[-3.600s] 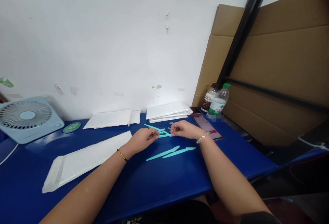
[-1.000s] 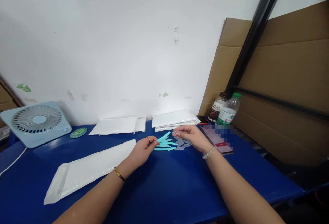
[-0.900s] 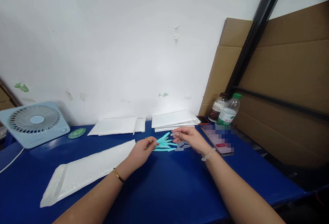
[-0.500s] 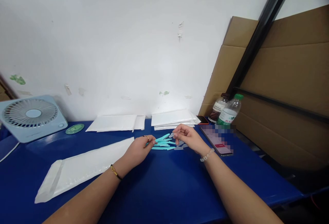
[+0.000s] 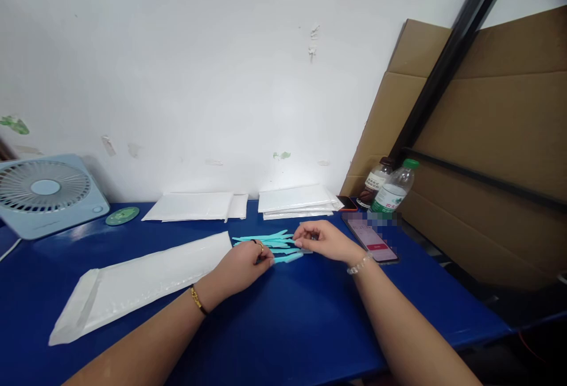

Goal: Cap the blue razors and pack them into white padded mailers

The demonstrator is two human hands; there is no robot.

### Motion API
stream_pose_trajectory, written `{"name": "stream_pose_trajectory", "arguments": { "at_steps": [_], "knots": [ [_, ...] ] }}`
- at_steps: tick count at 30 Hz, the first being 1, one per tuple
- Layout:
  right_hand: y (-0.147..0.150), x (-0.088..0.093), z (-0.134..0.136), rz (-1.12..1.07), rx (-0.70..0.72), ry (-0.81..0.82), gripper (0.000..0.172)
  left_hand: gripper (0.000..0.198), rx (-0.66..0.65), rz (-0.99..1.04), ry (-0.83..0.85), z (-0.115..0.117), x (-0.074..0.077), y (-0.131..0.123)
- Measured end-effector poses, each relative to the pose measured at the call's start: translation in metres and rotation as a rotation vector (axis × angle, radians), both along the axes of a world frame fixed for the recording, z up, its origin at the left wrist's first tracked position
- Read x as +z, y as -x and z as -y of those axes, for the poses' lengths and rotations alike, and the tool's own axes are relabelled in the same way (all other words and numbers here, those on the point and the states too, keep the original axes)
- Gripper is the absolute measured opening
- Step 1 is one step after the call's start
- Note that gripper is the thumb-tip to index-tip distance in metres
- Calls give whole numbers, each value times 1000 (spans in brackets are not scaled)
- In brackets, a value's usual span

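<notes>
Several turquoise plastic sticks (image 5: pixel 270 241) lie in a bunch on the blue table (image 5: pixel 283 315). My left hand (image 5: pixel 243 266) pinches the near end of one stick, fingers closed, a ring on one finger. My right hand (image 5: pixel 321 239) rests at the right end of the bunch, its fingertips pinched on a small clear cap (image 5: pixel 305 250). A long white padded envelope (image 5: pixel 133 283) lies flat to the left of my left hand.
Two stacks of white envelopes (image 5: pixel 295 202) (image 5: pixel 195 206) lie by the wall. A phone (image 5: pixel 371 237) and two bottles (image 5: pixel 390 188) stand at the right, cardboard sheets (image 5: pixel 487 138) behind them. A pale blue fan (image 5: pixel 46 194) and a green disc (image 5: pixel 123 215) sit at the left.
The sticks, fanned up between my hands half a second ago, now lie lower and flatter on the table. Both hands have come down onto them. The two loose sticks seen earlier have joined the bunch.
</notes>
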State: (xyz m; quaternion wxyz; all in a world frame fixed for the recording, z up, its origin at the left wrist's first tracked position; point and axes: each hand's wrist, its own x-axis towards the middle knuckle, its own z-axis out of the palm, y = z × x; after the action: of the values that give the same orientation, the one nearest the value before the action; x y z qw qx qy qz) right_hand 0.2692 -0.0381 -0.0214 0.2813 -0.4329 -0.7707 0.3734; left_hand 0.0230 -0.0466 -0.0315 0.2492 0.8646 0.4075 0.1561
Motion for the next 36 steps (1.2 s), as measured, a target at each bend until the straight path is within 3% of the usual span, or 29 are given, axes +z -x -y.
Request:
{"name": "stream_pose_trajectory", "arguments": {
  "at_steps": [4,8,13,18,25,36],
  "knots": [
    [-15,0,-3,283,-62,-158,16,21,17,-48,-88,1,-2,0],
    [-15,-6,-4,434,-46,-139,14,22,134,-139,-335,-10,-8,6],
    [-9,-7,-4,494,-53,-142,7,16,167,-233,-412,-20,-12,13],
    [-8,-6,-3,423,-55,-203,7,19,169,-211,-421,-22,-10,13],
    [0,0,2,174,-75,-129,7,23,194,-76,-372,-20,-7,9],
    [11,3,5,187,-33,-180,9,22,180,-52,-321,-14,-5,3]
  ]
}}
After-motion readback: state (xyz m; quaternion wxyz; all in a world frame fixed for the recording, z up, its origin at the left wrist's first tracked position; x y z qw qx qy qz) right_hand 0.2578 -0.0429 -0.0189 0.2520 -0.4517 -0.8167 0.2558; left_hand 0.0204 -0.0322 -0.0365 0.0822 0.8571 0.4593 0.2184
